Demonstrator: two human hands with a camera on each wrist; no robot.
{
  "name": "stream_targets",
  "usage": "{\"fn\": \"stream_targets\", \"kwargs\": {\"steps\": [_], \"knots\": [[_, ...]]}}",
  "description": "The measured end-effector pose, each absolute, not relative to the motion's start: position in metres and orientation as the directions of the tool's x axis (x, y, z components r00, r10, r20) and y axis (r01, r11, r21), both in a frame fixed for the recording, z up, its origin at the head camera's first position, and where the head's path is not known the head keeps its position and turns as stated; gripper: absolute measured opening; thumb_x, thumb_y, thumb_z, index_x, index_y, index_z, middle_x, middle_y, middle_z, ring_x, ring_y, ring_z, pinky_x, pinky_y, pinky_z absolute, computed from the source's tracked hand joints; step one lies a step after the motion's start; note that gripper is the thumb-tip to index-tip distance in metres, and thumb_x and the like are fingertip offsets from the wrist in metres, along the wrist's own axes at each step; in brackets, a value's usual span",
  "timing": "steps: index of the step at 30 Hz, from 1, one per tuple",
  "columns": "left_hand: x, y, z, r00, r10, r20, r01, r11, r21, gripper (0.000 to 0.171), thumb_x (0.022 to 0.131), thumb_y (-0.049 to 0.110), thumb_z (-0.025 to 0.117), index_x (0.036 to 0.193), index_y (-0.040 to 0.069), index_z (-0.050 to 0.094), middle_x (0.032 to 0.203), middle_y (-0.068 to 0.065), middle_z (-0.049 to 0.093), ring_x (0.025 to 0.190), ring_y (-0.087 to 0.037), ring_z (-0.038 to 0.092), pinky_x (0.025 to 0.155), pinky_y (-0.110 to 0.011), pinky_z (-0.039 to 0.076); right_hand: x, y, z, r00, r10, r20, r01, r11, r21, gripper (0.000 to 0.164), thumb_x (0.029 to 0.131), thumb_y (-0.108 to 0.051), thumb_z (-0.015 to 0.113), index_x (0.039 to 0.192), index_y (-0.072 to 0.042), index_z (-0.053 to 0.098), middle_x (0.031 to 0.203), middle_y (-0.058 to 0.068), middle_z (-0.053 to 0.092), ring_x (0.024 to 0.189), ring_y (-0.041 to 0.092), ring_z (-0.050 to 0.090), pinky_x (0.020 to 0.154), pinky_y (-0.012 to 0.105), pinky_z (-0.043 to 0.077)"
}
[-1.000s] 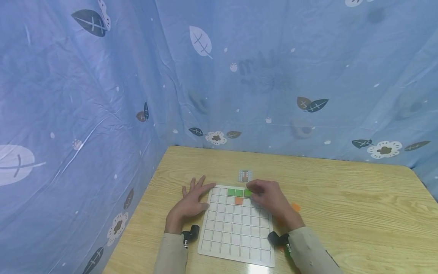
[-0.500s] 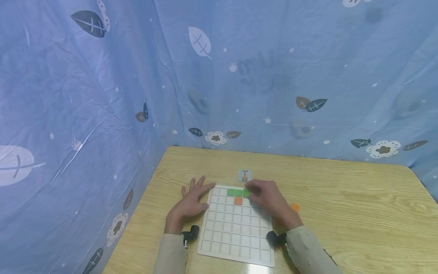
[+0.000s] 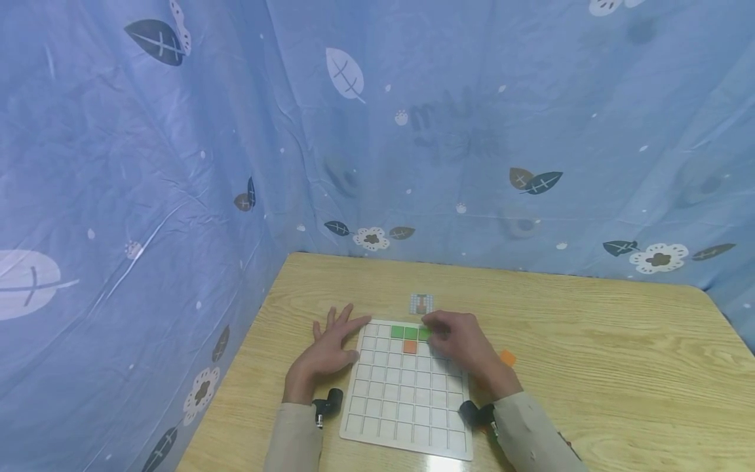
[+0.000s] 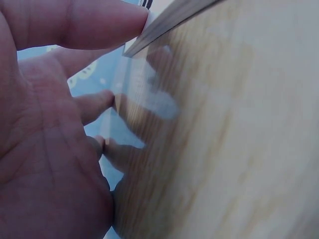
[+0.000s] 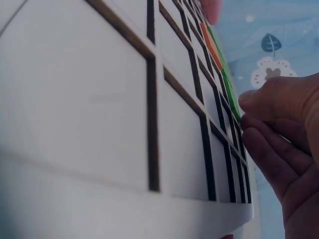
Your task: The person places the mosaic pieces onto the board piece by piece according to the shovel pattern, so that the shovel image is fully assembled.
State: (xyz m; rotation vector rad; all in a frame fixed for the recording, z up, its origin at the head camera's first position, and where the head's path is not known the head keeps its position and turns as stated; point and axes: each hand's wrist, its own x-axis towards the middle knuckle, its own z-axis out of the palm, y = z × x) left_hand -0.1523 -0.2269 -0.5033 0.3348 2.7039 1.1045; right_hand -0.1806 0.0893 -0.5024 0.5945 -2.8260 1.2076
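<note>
A white square-grid board [image 3: 390, 392] lies on the wooden table. Two green square tiles [image 3: 404, 332] sit side by side in its far row, with an orange tile [image 3: 409, 346] directly below the right one. My right hand [image 3: 463, 342] pinches a third green tile [image 3: 424, 334] at the cell to their right; in the right wrist view, thumb and fingertips meet at this green tile's edge [image 5: 231, 99]. My left hand [image 3: 326, 354] is spread on the table at the board's left side, its thumb and index finger touching the board's edge [image 4: 172, 22].
A small card with a printed grid pattern [image 3: 421, 303] lies just beyond the board. A loose orange tile [image 3: 508, 358] is right of the right wrist, and more orange shows partly hidden under the right forearm. A blue patterned curtain [image 3: 448, 164] hangs behind the table.
The green tile in the right hand has shifted slightly left and now lines up with the other two green tiles. The left hand stays in place.
</note>
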Motion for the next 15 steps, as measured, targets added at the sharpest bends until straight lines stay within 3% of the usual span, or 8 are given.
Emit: {"fn": "stream_targets", "kwargs": {"steps": [15], "knots": [[-0.152,-0.227,-0.504,-0.955,0.278,-0.100,0.129,0.696,0.706,0.082,0.085,0.005,0.067,0.164,0.021,0.053,0.184,-0.018,0.013,0.169,-0.049,-0.013,0.126,-0.077,-0.020,-0.164,0.111,-0.494,-0.923,-0.328,0.202,-0.370,0.607,-0.703,0.035,0.095,-0.007,0.078,0.130,-0.012,0.079,0.126,0.003,0.082,0.119,0.028,0.077,0.104,0.054,0.062]]}}
